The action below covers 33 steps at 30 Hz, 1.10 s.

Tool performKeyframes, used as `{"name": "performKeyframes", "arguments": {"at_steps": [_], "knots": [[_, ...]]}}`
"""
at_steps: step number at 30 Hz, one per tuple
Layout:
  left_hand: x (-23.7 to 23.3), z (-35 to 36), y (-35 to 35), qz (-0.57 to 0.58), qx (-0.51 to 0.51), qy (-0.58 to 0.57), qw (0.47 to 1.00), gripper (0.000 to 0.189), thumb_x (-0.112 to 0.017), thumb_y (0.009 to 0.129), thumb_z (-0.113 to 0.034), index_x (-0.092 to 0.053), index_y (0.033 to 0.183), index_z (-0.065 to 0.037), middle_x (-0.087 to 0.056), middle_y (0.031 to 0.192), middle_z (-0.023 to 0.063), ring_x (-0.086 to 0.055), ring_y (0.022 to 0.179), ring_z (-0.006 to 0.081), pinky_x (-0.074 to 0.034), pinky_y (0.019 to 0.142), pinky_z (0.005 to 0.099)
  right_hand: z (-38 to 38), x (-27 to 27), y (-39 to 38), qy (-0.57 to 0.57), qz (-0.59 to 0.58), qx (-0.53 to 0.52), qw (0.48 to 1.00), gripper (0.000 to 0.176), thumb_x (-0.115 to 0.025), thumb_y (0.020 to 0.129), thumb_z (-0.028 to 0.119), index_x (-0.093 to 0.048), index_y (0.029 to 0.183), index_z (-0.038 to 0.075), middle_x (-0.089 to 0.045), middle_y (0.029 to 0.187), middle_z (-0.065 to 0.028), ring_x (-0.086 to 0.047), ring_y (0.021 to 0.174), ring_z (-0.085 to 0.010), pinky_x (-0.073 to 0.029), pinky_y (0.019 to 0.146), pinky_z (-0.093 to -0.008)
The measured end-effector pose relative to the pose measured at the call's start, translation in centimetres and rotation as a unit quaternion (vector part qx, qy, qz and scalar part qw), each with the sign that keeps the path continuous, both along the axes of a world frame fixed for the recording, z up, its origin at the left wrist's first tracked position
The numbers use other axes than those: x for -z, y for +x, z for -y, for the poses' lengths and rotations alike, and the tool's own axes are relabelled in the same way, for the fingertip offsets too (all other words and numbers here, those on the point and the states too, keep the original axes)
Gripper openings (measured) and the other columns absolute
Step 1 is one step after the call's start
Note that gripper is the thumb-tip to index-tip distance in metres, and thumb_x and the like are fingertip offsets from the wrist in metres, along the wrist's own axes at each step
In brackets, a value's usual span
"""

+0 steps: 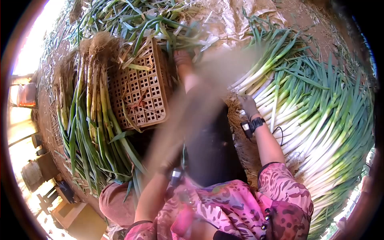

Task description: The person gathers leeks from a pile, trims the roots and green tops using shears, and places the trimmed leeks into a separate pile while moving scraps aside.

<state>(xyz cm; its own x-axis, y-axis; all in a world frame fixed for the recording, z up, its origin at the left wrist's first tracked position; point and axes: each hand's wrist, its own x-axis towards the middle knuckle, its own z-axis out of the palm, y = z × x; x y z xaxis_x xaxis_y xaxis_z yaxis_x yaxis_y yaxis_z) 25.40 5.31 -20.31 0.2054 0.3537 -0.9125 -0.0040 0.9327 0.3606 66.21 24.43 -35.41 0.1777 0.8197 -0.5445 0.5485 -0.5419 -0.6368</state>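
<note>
My right hand [249, 107] is in a dark grey glove with a black strapped device [253, 125] at the wrist. It lies at the white root ends of the leeks [298, 124], with its fingers bent over a leek there. My left hand [171, 163] is low in the middle, largely smeared by motion, and its fingers do not show. From it a wide, blurred brownish streak [192, 106] runs up and to the right across my legs; I cannot make out what it is.
An upturned brown plastic crate [138, 90] stands left of my legs. Uncleaned leeks [94, 108] with brown roots lean beside it. Loose green leaves [132, 20] cover the ground behind, near a crumpled pale sheet [232, 22]. A cardboard box [82, 220] is at lower left.
</note>
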Motion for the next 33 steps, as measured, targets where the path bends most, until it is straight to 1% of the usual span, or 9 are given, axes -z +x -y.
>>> {"name": "performKeyframes", "arguments": {"at_steps": [4,8,14,17,20,21,24,27,33], "knots": [[-4.7,-0.2,-0.3,0.129,-0.224,0.028,0.966,0.03,-0.059,0.101,-0.031,-0.064,0.103,-0.002,-0.068,0.088,0.0057,-0.064,0.075,0.0148,-0.054,0.071,0.0299,3.9,-7.7,-2.0,0.106,-0.075,-0.022,0.991,0.067,-0.072,0.093,0.046,-0.056,0.129,-0.008,-0.068,0.116,-0.0229,-0.067,0.107,-0.0308,-0.053,0.092,-0.0375],[-11.8,3.5,-1.0,-0.029,-0.102,0.17,0.98,0.024,-0.063,0.1,-0.029,-0.058,0.091,-0.007,-0.054,0.07,-0.0034,-0.049,0.052,0.0079,-0.04,0.049,0.0235,5.1,-23.4,-6.7,0.215,-0.138,-0.054,0.965,0.059,-0.069,0.097,0.037,-0.053,0.134,-0.005,-0.068,0.118,-0.016,-0.066,0.108,-0.0205,-0.053,0.091,-0.0317],[-19.6,7.3,0.2,-0.116,-0.141,0.293,0.938,0.02,-0.067,0.097,-0.019,-0.06,0.106,-0.003,-0.052,0.08,-0.0066,-0.05,0.07,0.0039,-0.042,0.061,0.022,9.6,-37.1,-14.1,0.263,-0.202,-0.186,0.925,0.07,-0.069,0.095,0.044,-0.047,0.139,-0.006,-0.061,0.132,-0.0226,-0.063,0.12,-0.0301,-0.052,0.101,-0.0351],[-18.6,9.4,0.8,-0.139,-0.141,0.406,0.892,0.02,-0.067,0.094,-0.012,-0.058,0.11,-0.004,-0.055,0.084,-0.0043,-0.052,0.071,0.0053,-0.045,0.062,0.0226,13.2,-39.1,-18.9,0.293,-0.203,-0.311,0.881,0.08,-0.068,0.094,0.049,-0.042,0.142,-0.009,-0.055,0.137,-0.0298,-0.058,0.126,-0.0388,-0.048,0.106,-0.0407],[-24.4,8.6,3.8,-0.211,-0.084,0.488,0.843,0.03,-0.07,0.091,-0.009,-0.054,0.115,-0.001,-0.06,0.089,-0.0008,-0.056,0.075,0.0071,-0.05,0.065,0.0254,14.7,-29.2,-23.8,0.524,0.128,-0.449,0.712,0.095,-0.07,0.089,0.058,-0.036,0.144,-0.01,-0.049,0.139,-0.0356,-0.049,0.133,-0.0446,-0.04,0.112,-0.0454],[-25.0,8.2,5.0,-0.296,-0.098,0.533,0.787,0.006,-0.07,0.087,-0.009,-0.07,0.092,-0.007,-0.069,0.08,0.009,-0.068,0.07,0.023,-0.052,0.065,0.0363,15.0,-26.5,-25.5,0.546,0.182,-0.461,0.675,0.1,-0.071,0.087,0.061,-0.034,0.145,-0.011,-0.047,0.14,-0.0372,-0.046,0.135,-0.046,-0.037,0.114,-0.0465],[-23.7,7.9,5.3,-0.418,0.091,0.609,0.668,0.027,-0.067,0.092,-0.02,-0.054,0.101,0.002,-0.065,0.065,0.0199,-0.069,0.063,0.0394,-0.054,0.056,0.0481,15.2,-32.0,-25.4,0.481,0.0,-0.41,0.775,0.091,-0.074,0.087,0.054,-0.036,0.144,-0.006,-0.054,0.13,-0.0278,-0.053,0.123,-0.0397,-0.043,0.106,-0.0442],[-24.1,6.5,8.7,-0.438,0.135,0.593,0.663,0.025,-0.065,0.093,-0.022,-0.051,0.098,-0.001,-0.065,0.065,0.0206,-0.067,0.058,0.0396,-0.052,0.053,0.0503,15.3,-38.4,-21.4,0.351,-0.23,-0.294,0.859,0.068,-0.075,0.089,0.038,-0.045,0.136,-0.001,-0.059,0.115,-0.0136,-0.059,0.105,-0.0263,-0.048,0.094,-0.0376],[-21.5,4.3,15.1,-0.187,0.197,0.622,0.734,0.037,-0.068,0.091,-0.029,-0.05,0.108,-0.002,-0.069,0.075,0.0197,-0.069,0.071,0.0394,-0.054,0.063,0.0486,15.0,-32.5,-10.0,-0.068,-0.64,0.061,0.763,0.017,-0.061,0.099,0.018,-0.067,0.109,0.005,-0.066,0.088,-0.0011,-0.063,0.076,-0.0112,-0.053,0.072,-0.0265]]}}
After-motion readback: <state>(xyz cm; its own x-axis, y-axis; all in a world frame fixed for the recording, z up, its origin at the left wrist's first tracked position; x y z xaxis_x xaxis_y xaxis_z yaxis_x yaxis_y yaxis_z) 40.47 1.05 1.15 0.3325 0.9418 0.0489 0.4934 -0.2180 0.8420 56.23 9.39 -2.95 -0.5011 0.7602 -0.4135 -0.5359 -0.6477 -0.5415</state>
